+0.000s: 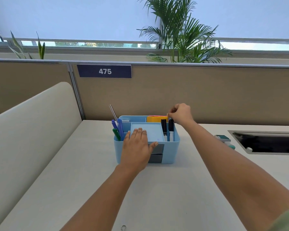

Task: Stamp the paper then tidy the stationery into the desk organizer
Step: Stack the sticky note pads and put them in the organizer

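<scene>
A light blue desk organizer (pixel 173 147) stands on the white desk near the partition. My left hand (pixel 136 145) lies flat across its front wall, with straight fingers over the middle tray. My right hand (pixel 180 114) reaches over the back right corner and pinches the top edge of the yellow and pink sticky notes (pixel 155 118) standing in the rear compartment. Two black markers (pixel 167 129) stand in the right slot. Blue and green pens (pixel 117 129) and a clear ruler (pixel 113 112) stand in the left slot. No paper or stamp is in view.
A teal and white item (pixel 224 140) lies on the desk to the right of the organizer. Past it is a recessed cable tray (pixel 267 142). A beige partition (pixel 190 94) closes the back, and a curved divider (pixel 32 124) runs along the left.
</scene>
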Demonstrator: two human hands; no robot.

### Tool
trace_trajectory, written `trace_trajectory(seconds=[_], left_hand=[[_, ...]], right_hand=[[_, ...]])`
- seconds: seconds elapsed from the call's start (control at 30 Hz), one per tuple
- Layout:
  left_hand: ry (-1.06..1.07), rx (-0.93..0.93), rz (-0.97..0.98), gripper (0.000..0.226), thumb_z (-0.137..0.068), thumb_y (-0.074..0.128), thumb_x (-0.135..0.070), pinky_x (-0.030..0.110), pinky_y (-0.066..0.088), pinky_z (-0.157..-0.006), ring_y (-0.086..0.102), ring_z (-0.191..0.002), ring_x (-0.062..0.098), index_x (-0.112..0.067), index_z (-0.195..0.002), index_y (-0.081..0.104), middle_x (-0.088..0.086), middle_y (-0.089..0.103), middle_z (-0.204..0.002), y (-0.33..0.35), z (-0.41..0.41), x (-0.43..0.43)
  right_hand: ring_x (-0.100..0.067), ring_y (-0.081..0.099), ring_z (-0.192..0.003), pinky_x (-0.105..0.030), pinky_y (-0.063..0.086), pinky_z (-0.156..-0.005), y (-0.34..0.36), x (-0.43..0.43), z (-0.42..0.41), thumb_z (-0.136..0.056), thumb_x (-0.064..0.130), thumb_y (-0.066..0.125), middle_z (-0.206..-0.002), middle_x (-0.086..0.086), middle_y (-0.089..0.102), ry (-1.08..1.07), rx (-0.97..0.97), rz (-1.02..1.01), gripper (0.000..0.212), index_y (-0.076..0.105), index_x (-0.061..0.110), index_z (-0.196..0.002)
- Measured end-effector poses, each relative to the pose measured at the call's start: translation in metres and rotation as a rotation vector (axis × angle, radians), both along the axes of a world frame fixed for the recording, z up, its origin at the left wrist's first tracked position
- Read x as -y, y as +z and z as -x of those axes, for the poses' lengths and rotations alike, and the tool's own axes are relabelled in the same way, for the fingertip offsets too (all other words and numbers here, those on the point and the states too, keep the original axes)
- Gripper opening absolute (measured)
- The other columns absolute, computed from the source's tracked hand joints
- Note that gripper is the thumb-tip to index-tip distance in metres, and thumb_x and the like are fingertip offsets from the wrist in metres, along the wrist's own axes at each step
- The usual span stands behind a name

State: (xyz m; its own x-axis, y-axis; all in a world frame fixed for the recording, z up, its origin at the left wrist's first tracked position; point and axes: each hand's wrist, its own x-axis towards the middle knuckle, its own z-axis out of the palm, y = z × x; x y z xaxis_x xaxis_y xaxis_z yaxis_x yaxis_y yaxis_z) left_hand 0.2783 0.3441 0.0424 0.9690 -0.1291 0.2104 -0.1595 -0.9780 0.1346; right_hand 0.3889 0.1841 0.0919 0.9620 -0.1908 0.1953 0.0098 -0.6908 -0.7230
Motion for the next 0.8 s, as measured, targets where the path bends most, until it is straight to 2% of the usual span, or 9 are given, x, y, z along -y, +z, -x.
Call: trace_trajectory(seconds=[0.2, 0.4, 0.47, 0.53, 0.6, 0.67, 0.73, 0.8], left_hand=[[0.002, -0.014, 0.012, 0.066, -0.093, 0.019, -0.055, 0.038, 0.003, -0.118, 0.012, -0.144, 0.02, -0.014, -0.146, 0.017, 0.004, 0.019, -0.155, 0.001, 0.0, 0.0], [-0.058, 0.01, 0.047, 0.066, -0.094, 0.023, -0.054, 0.036, -0.004, -0.117, 0.005, -0.145, 0.019, -0.016, -0.147, 0.012, 0.003, 0.013, -0.156, 0.005, 0.005, -0.004], [-0.094, 0.057, 0.079, 0.064, -0.095, 0.026, -0.05, 0.033, -0.006, -0.116, 0.003, -0.145, 0.018, -0.016, -0.147, 0.012, 0.002, 0.012, -0.157, 0.004, 0.008, -0.008], [-0.099, 0.106, 0.099, 0.061, -0.096, 0.03, -0.046, 0.03, -0.007, -0.115, 0.002, -0.145, 0.017, -0.016, -0.147, 0.013, 0.002, 0.012, -0.157, 0.001, 0.013, -0.013], [-0.106, 0.148, 0.092, 0.06, -0.096, 0.035, -0.041, 0.027, -0.008, -0.113, 0.004, -0.145, 0.018, -0.015, -0.147, 0.016, 0.003, 0.014, -0.156, 0.0, 0.02, -0.019], [-0.125, 0.193, 0.053, 0.061, -0.093, 0.048, -0.034, 0.029, 0.0, -0.112, 0.018, -0.143, 0.023, -0.01, -0.144, 0.026, 0.009, 0.025, -0.153, 0.0, 0.029, -0.024], [-0.122, 0.217, -0.047, 0.064, -0.078, 0.07, -0.03, 0.038, 0.019, -0.106, 0.045, -0.129, 0.03, -0.004, -0.132, 0.047, 0.015, 0.049, -0.138, -0.002, 0.036, -0.03], [-0.079, 0.238, -0.127, 0.068, -0.064, 0.082, -0.03, 0.04, 0.031, -0.098, 0.058, -0.116, 0.031, -0.003, -0.122, 0.057, 0.016, 0.061, -0.124, -0.007, 0.04, -0.036]], right_hand=[[-0.017, 0.055, -0.081, -0.025, 0.043, -0.072, 0.002, -0.001, 0.02, -0.088, 0.008, 0.057, -0.096, -0.014, 0.067, 0.001, 0.156, 0.003, 0.014, 0.067, 0.0, -0.095], [-0.016, 0.058, -0.082, -0.026, 0.048, -0.076, 0.001, -0.01, 0.06, -0.087, 0.009, 0.058, -0.09, -0.012, 0.069, 0.036, 0.332, -0.059, 0.013, 0.069, 0.002, -0.09], [-0.015, 0.058, -0.079, -0.02, 0.048, -0.071, -0.003, -0.015, 0.077, -0.086, 0.009, 0.059, -0.087, -0.011, 0.069, 0.041, 0.36, -0.115, 0.012, 0.069, 0.003, -0.088], [-0.014, 0.057, -0.075, -0.006, 0.042, -0.064, -0.01, -0.021, 0.094, -0.085, 0.01, 0.061, -0.086, -0.01, 0.068, 0.047, 0.376, -0.153, 0.011, 0.069, 0.004, -0.087], [-0.012, 0.056, -0.074, 0.001, 0.039, -0.06, -0.018, -0.028, 0.11, -0.085, 0.009, 0.061, -0.085, -0.009, 0.067, 0.073, 0.388, -0.168, 0.01, 0.069, 0.004, -0.087], [-0.009, 0.056, -0.074, 0.002, 0.04, -0.061, -0.029, -0.034, 0.127, -0.085, 0.008, 0.061, -0.085, -0.006, 0.066, 0.123, 0.383, -0.134, 0.009, 0.068, 0.004, -0.089], [-0.006, 0.054, -0.076, -0.001, 0.04, -0.063, -0.043, -0.038, 0.141, -0.086, 0.009, 0.062, -0.088, -0.005, 0.066, 0.174, 0.356, -0.081, 0.008, 0.068, 0.005, -0.09], [-0.006, 0.054, -0.077, -0.003, 0.04, -0.066, -0.059, -0.043, 0.152, -0.085, 0.01, 0.062, -0.09, -0.006, 0.067, 0.213, 0.29, -0.042, 0.008, 0.068, 0.006, -0.091]])
